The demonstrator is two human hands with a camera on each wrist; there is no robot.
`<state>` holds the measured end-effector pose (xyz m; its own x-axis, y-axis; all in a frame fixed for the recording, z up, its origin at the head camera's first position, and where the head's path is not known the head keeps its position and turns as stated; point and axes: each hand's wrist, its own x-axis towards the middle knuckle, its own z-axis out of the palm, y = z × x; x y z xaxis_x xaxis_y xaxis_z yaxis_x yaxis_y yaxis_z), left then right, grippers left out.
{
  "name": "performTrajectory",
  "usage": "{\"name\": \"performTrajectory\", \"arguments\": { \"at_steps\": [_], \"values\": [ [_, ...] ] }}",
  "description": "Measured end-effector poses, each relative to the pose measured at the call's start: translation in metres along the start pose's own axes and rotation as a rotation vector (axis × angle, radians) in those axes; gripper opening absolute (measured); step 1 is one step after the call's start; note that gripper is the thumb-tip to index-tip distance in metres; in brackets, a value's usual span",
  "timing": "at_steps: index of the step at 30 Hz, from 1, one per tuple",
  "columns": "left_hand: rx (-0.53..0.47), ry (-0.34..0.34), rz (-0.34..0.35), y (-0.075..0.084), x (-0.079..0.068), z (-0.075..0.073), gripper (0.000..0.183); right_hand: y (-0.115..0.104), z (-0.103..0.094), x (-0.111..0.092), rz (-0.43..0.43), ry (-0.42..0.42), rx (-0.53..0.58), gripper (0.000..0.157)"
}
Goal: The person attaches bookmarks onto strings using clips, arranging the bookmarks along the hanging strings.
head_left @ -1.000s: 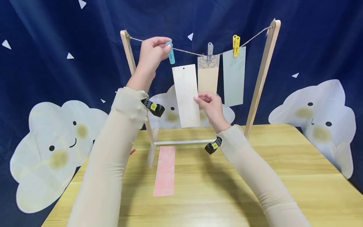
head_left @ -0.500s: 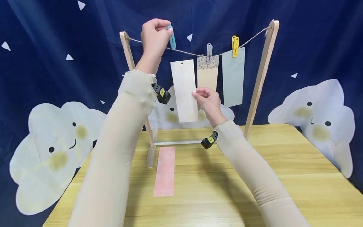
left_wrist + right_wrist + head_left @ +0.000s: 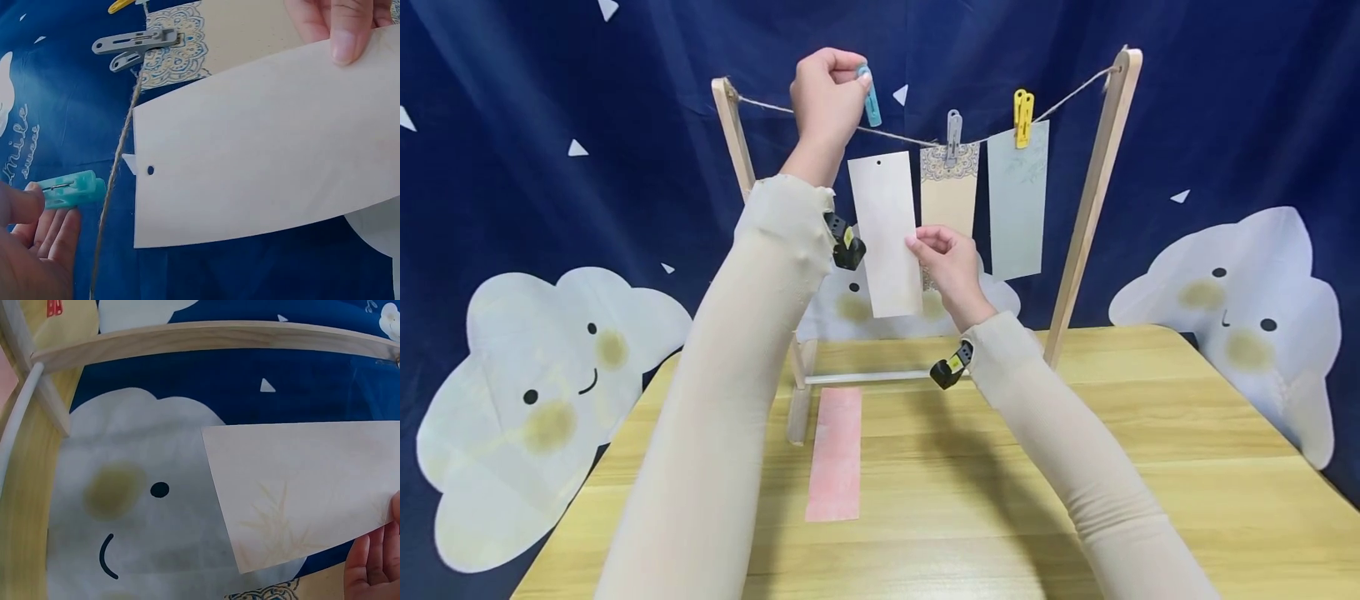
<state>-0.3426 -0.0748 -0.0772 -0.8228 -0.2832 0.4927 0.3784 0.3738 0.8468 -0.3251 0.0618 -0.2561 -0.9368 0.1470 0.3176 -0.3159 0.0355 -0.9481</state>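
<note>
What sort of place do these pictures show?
Probably an indoor corner arranged for crafts or filming: a blue curtain with smiling clouds hangs behind a table bearing a wooden rack.

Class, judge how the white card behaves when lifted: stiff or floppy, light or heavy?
The white card is probably fairly stiff, standing upright though the right hand pinches only one side. It seems light, since that pinch appears to support it.

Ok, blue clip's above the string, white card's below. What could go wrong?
The top of the white card sits below the string, so the blue clip in the left hand might close on string alone. The right hand pinches the card by one side edge, so it could swing.
</note>
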Motion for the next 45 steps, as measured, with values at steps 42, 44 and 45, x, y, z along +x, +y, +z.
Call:
{"name": "performTrajectory", "arguments": {
  "at_steps": [42,44,45],
  "values": [
    [0.193,-0.217,-0.016,-0.008,-0.008,0.000,0.017,-0.001,0.010,0.001,-0.029,-0.015,0.046,0.015],
    [0.211,-0.222,-0.015,-0.009,-0.007,0.000,0.017,-0.001,0.011,0.002,-0.033,-0.015,0.045,0.015],
    [0.221,-0.226,-0.017,-0.009,-0.007,0.000,0.017,-0.001,0.012,0.002,-0.034,-0.013,0.048,0.015]
  ]
}}
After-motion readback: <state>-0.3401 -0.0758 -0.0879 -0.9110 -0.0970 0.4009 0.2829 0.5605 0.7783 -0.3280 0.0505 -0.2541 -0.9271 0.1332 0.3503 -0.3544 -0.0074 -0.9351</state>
